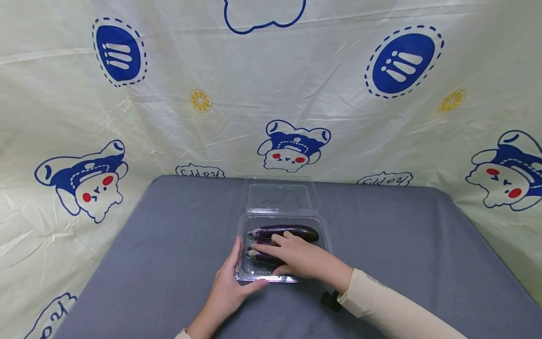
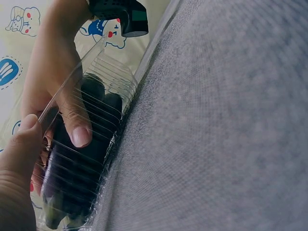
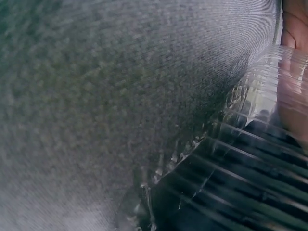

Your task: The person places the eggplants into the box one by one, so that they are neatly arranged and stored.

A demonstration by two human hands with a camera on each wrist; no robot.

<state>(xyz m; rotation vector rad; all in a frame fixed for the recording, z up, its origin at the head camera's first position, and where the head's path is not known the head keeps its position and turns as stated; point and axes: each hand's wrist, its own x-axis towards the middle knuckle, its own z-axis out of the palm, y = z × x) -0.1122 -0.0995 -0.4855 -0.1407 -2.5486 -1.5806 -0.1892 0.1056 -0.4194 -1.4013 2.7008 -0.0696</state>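
- We see the left hand (image 1: 225, 282) spread, fingers along the left wall of a clear container (image 1: 271, 278), thumb at its near side.
- We find the container about midway between the left and right edges of the surface (image 1: 394, 235), its lid (image 1: 279, 195) open toward the far edge.
- Inside, we see dark eggplants (image 1: 302, 231) side by side.
- We see the right hand (image 1: 301, 256) spread over them, touching.

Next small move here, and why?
Probably lift the right hand clear of the container, with the left hand at its near-left corner. The eggplants lie side by side inside and the lid is folded open behind them; the right hand, over the eggplants, would likely block closing.
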